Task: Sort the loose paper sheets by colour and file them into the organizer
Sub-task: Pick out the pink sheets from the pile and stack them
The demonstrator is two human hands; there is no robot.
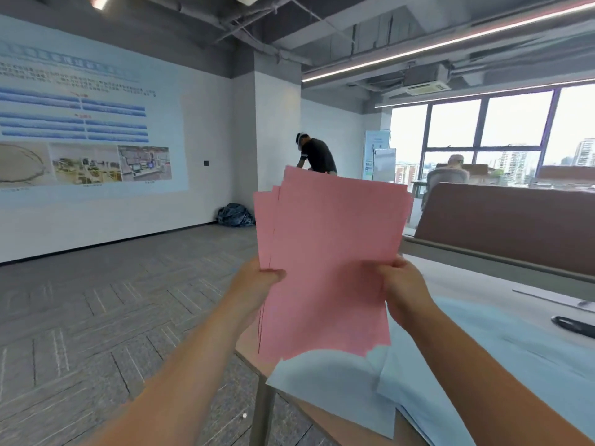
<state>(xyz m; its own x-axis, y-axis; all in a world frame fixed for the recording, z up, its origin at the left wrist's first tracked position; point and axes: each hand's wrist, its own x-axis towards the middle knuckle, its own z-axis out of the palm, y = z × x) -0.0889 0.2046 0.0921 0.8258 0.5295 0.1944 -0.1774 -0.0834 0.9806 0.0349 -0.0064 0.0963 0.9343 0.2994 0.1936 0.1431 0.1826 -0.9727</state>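
Pink sheets (331, 262), loosely fanned stack, upright, edges uneven; left hand (257, 281) and right hand (402, 284) pinch its sides. Pale blue sheets (483, 365) on table (467, 278).

left hand (257, 280): raised, thumb pinching pink sheets (331, 239) at their 9 o'clock edge | right hand (404, 284): grips 3 o'clock edge | forearms: bare, entering from 7 and 5 o'clock
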